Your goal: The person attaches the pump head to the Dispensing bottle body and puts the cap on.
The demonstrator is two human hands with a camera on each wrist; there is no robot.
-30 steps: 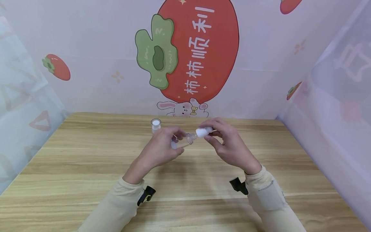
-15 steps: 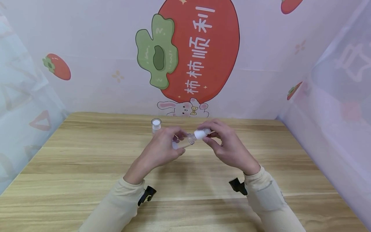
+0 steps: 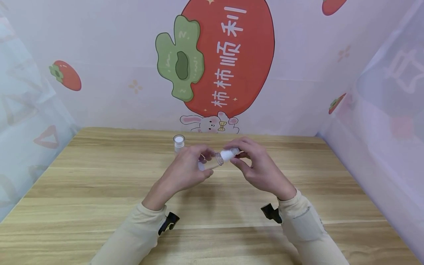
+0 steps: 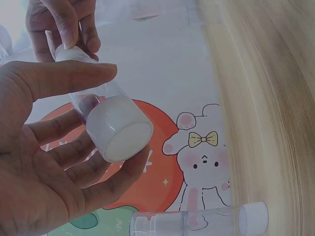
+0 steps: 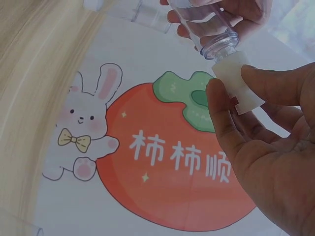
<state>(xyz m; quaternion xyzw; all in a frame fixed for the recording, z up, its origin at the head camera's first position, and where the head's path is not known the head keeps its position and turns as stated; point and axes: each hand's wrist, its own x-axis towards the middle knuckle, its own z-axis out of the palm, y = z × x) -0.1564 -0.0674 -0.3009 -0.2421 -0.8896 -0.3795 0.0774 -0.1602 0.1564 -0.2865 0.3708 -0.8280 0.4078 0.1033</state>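
My left hand (image 3: 188,167) holds a small clear bottle with a white base (image 4: 120,130) between thumb and fingers, above the table. The bottle lies tilted, its mouth toward my right hand (image 3: 263,165). Thumb and fingertips of that hand pinch a white pump top (image 5: 236,81) with a translucent end. In the right wrist view the pump's clear lower part sits at the bottle's neck (image 5: 221,44), in line with it. Behind the left hand a second bottle (image 3: 179,142), clear and white, stands upright on the table.
The wooden table (image 3: 99,176) reaches back to a printed backdrop (image 3: 291,106) with a large red persimmon and a rabbit. Similar sheeting (image 3: 391,121) hangs along the right side. A clear rounded edge (image 5: 22,226) shows at the lower left of the right wrist view.
The right hand has moved slightly left and down, bringing the pump top from just off the bottle's mouth up against it. The left hand has hardly moved.
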